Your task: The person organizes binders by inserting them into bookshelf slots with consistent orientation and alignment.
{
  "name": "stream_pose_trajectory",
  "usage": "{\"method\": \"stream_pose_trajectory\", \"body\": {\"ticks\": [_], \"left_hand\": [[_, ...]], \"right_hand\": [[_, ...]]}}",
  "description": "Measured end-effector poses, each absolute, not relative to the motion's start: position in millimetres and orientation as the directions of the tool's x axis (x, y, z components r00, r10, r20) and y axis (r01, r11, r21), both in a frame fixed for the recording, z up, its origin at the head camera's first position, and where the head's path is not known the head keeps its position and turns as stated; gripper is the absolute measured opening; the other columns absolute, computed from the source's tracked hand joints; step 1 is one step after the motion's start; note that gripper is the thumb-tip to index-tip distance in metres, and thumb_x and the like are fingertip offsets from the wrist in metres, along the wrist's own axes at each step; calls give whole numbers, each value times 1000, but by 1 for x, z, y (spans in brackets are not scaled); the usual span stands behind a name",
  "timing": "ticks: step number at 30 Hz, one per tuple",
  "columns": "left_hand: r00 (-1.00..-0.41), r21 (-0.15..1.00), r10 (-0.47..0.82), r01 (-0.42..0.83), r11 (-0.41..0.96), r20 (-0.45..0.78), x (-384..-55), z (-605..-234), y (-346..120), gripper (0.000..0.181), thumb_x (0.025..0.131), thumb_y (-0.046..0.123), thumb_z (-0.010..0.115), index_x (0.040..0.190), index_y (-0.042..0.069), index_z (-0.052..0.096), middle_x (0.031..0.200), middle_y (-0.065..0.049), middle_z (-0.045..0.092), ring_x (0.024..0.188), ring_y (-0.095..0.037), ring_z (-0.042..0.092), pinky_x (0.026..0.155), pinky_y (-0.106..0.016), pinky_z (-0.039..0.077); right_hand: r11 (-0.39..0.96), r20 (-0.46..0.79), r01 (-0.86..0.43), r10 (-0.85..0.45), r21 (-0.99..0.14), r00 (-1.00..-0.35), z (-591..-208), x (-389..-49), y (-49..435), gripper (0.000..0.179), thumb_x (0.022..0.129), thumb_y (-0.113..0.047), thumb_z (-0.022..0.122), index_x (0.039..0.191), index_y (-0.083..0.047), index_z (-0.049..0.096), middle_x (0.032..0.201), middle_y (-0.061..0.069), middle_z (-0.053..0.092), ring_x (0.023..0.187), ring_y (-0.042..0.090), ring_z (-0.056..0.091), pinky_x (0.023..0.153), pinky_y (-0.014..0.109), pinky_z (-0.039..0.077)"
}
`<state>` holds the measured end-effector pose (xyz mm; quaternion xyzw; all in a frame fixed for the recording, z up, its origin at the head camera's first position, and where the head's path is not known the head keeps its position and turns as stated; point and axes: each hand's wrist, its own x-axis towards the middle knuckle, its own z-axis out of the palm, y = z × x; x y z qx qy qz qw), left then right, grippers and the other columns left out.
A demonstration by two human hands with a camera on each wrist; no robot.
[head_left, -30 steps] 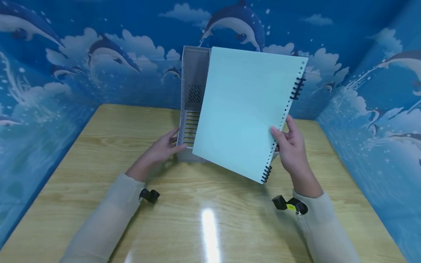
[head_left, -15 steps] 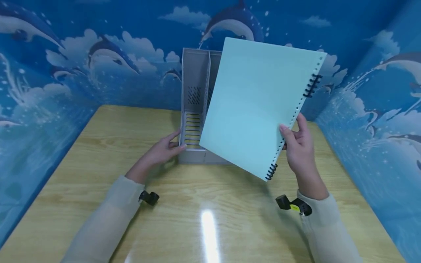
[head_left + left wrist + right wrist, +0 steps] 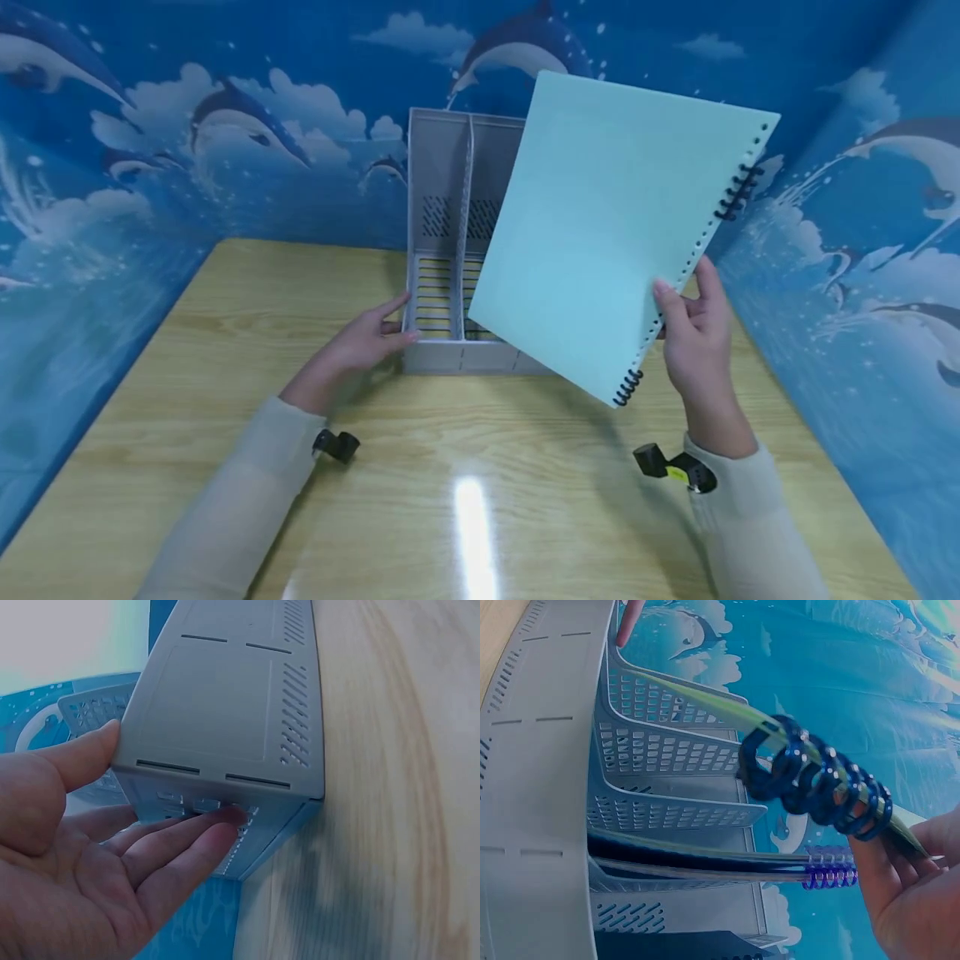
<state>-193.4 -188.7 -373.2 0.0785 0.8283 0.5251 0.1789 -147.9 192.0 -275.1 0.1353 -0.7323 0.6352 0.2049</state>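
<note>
A pale green spiral notebook (image 3: 615, 225) with black coils hangs tilted in the air in the head view. My right hand (image 3: 697, 333) pinches its coil-side edge, thumb on the cover facing me. Behind the notebook stands a grey desktop file rack (image 3: 435, 358), its right part hidden. My left hand (image 3: 367, 337) holds the rack's front left corner. In the left wrist view the thumb touches the front panel's edge and the fingers lie along the side wall. In the right wrist view, the notebook's black coils (image 3: 817, 780) show near my fingers, beside the perforated dividers (image 3: 671, 750).
Purple coils (image 3: 829, 877) of another notebook stick out of a lower slot in the right wrist view, with a dark item (image 3: 675, 945) farther along. The rack stands on a wooden table (image 3: 390, 500). Dolphin-print cloth (image 3: 300, 183) surrounds the table.
My right hand has carried the notebook rightward and slightly up, uncovering the rack's left slot and part of the one beside it. My left hand stays at the rack's corner.
</note>
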Motion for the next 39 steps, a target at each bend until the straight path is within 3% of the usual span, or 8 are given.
{"method": "stream_pose_trajectory", "body": {"ticks": [6, 14, 18, 21, 24, 28, 32, 39], "left_hand": [[-913, 914, 338, -82, 398, -229, -196, -372, -195, 74, 100, 21, 56, 158, 20, 10, 153, -28, 25, 139, -41, 33, 106, -53, 39], [-909, 923, 355, -76, 378, -220, -198, -373, -196, 73, 100, 21, 57, 157, 19, 11, 154, -26, 26, 135, -39, 39, 102, -47, 44], [-916, 922, 343, -67, 382, -209, -199, -375, -198, 72, 100, 28, 57, 157, 21, 14, 148, -24, 40, 104, -34, 59, 87, -39, 54], [-920, 919, 326, -83, 385, -220, -199, -376, -197, 74, 98, 32, 60, 157, 25, 15, 148, -23, 40, 108, -34, 58, 86, -42, 54], [-921, 914, 313, -97, 394, -233, -198, -376, -195, 77, 97, 32, 62, 157, 26, 15, 152, -24, 32, 137, -36, 39, 99, -50, 47], [-923, 916, 295, -123, 382, -247, -198, -376, -194, 77, 97, 29, 63, 157, 27, 15, 153, -23, 32, 137, -35, 39, 99, -50, 46], [-927, 911, 274, -139, 387, -258, -198, -377, -194, 77, 96, 28, 63, 157, 28, 15, 153, -21, 32, 136, -34, 41, 99, -49, 47], [-928, 911, 275, -131, 391, -251, -199, -380, -193, 76, 97, 28, 62, 156, 29, 14, 149, -23, 38, 133, -34, 44, 100, -50, 46]], "right_hand": [[166, 523, -504, 99, -848, -847, -277, -147, 193, 46, 101, -13, 51, 146, -13, 42, 110, 5, 63, 50, 8, 52, 42, 20, 40], [347, 669, -598, 131, -722, -732, -278, -149, 190, 43, 101, -8, 49, 144, -8, 44, 103, 0, 65, 34, 7, 30, 32, 22, 25], [419, 721, -618, 148, -666, -677, -276, -149, 186, 40, 101, -5, 48, 141, -6, 48, 120, 3, 62, 36, 3, 28, 33, 18, 25], [463, 749, -626, 136, -627, -649, -275, -149, 184, 40, 101, -5, 47, 141, -6, 48, 128, 4, 59, 36, 2, 24, 34, 17, 23], [491, 767, -630, 138, -602, -626, -275, -150, 182, 39, 101, -5, 47, 140, -6, 49, 131, 3, 58, 37, 3, 22, 35, 17, 21], [532, 793, -625, 160, -571, -588, -277, -153, 179, 38, 101, -6, 49, 139, -8, 52, 95, -5, 65, 37, 3, 20, 36, 17, 19], [607, 823, -604, 154, -516, -547, -279, -157, 175, 38, 100, -7, 50, 139, -10, 53, 50, -8, 33, 36, 3, 18, 36, 17, 17], [643, 839, -588, 168, -492, -518, -281, -162, 170, 39, 100, -5, 49, 138, -10, 54, 52, -5, 31, 37, 2, 19, 37, 16, 18]]}}
